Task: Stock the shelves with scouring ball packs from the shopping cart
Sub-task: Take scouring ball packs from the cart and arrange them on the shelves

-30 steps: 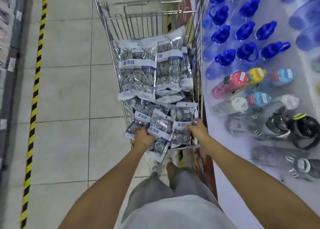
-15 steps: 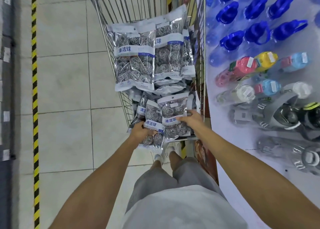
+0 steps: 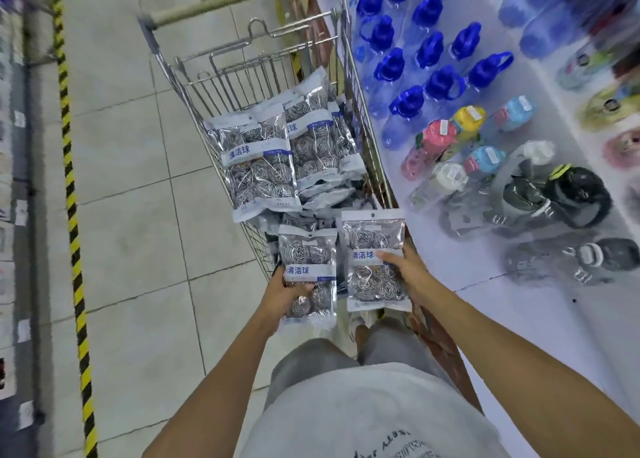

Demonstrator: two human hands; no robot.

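Note:
A wire shopping cart (image 3: 221,66) stands in front of me with several silver scouring ball packs (image 3: 258,166) piled inside. My left hand (image 3: 284,293) grips one pack (image 3: 308,249) by its lower half, lifted at the cart's near end. Beside it, my right hand (image 3: 405,267) grips a second pack (image 3: 372,239) at its right edge, thumb across the blue label. Both packs are upright and clear of the pile.
A white shelf (image 3: 519,319) runs along the right, holding blue-capped bottles (image 3: 429,52), coloured small bottles (image 3: 450,135) and dark bottles (image 3: 561,194). The tiled floor (image 3: 138,215) lies left of the cart, with a yellow-black striped line (image 3: 72,215) and another shelf edge at far left.
Both hands have lifted a pack each out of the cart's near end and drawn them toward me. The view has tilted, showing more of the cart handle.

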